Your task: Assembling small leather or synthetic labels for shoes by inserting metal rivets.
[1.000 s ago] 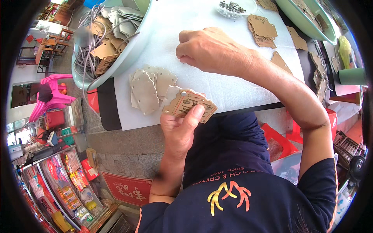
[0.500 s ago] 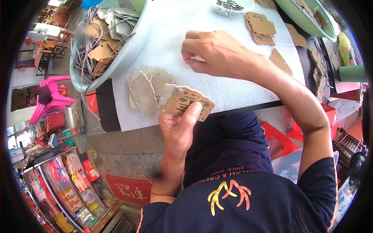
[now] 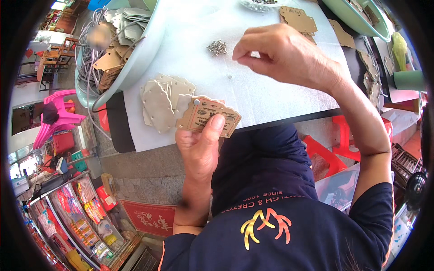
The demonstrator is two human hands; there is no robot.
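Observation:
Brown printed card plates (image 3: pixel 209 115) with scalloped edges and small holes are in my left hand (image 3: pixel 201 147), its thumb pressed flat on top. A round silver stud sits near the top left corner of the upper plate. Above the white-covered table, my right hand (image 3: pixel 287 54) has its fingertips curled together; whatever they hold, if anything, is hidden. Just left of those fingertips lies a small heap of tiny metal fasteners (image 3: pixel 217 48), with one loose fastener (image 3: pixel 229 77) nearer me. Beside the left hand is a stack of pale grey plates (image 3: pixel 158 101).
A pale green basin (image 3: pixel 147 56) full of plates and grey cords (image 3: pixel 88 74) stands at the left. Toward the far right are more brown plates (image 3: pixel 298 20), a clear dish of fasteners (image 3: pixel 260 5) and another green basin (image 3: pixel 382 31). Red stools (image 3: pixel 323 160) stand below the table.
My right hand has moved to the right, uncovering the heap of fasteners. The left hand still grips the plates, and the whole view has shifted slightly.

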